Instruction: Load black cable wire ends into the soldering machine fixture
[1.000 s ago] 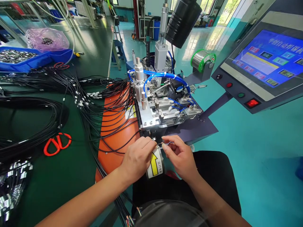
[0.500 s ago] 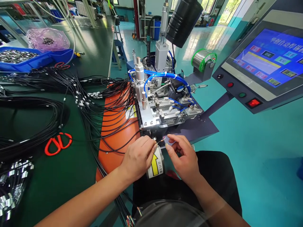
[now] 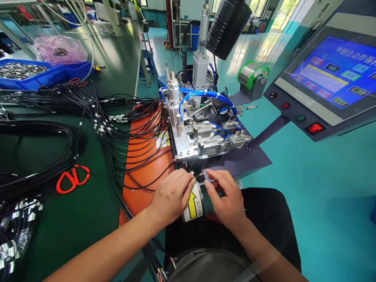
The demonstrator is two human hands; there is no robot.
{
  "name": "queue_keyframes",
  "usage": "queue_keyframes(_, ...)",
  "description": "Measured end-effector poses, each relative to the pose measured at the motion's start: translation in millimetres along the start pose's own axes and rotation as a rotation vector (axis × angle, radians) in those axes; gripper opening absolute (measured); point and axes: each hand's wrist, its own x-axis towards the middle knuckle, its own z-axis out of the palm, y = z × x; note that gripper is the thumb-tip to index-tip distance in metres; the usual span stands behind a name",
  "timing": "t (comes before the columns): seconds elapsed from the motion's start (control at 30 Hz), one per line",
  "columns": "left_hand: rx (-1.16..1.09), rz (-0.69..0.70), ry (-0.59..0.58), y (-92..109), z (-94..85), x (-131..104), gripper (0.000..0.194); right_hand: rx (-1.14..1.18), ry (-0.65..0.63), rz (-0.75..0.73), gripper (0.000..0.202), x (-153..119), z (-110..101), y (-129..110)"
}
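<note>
My left hand (image 3: 173,194) is closed in a pinch on a thin cable, most of which its fingers hide. From the fingertips, fine coloured wires (image 3: 201,173) fan out to the right. My right hand (image 3: 226,196) is at those wire ends, its index fingertip at or touching them. A gap shows between its thumb and index finger, so it is open. Just beyond both hands stands a soldering machine (image 3: 183,147) with metal fixtures and blue air tubes. Below the left fingers is a cylinder with a yellow arrow label (image 3: 192,205).
Black cables (image 3: 147,137) run over the orange machine cover (image 3: 141,192) and the green table (image 3: 96,219). Red-handled scissors (image 3: 66,182) lie at left, near a blue tray (image 3: 29,83) of metal parts. A solder spool (image 3: 248,76) and a control screen (image 3: 331,74) are on the right.
My right hand has moved slightly left, bringing its index fingertip to the wire ends. The left hand keeps its pinch in the same place.
</note>
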Motion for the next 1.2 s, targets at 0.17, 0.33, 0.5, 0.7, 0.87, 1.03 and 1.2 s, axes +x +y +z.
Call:
queue_keyframes(0.17,0.0,-0.002,-0.012,-0.3,0.3,-0.2,0.019,0.021,0.021,0.062,0.027,3.7,-2.2,-1.5)
queue_keyframes(0.33,0.01,-0.006,-0.024,-0.6,0.5,-0.1,0.02,0.023,0.005,0.077,0.023,9.3,-3.9,-1.5)
queue_keyframes(0.5,0.014,-0.008,-0.034,-0.9,1.1,-0.7,0.022,0.025,-0.024,0.075,0.02,10.2,-4.0,-2.1)
queue_keyframes(0.7,0.029,0.0,-0.043,-0.3,0.5,0.2,0.023,0.032,-0.045,0.061,0.02,11.3,-5.3,-4.4)
queue_keyframes(0.87,0.033,0.017,-0.043,-0.8,0.2,0.2,0.023,0.046,-0.049,0.046,0.021,13.4,-3.8,-3.8)
queue_keyframes(1.03,0.035,0.019,-0.042,-1.7,0.3,-0.6,0.022,0.103,-0.072,0.083,0.021,13.8,-3.3,-4.0)
queue_keyframes(1.2,0.025,0.001,-0.036,-1.5,1.0,-0.8,0.022,0.315,-0.093,0.248,0.02,12.7,-4.7,-2.4)
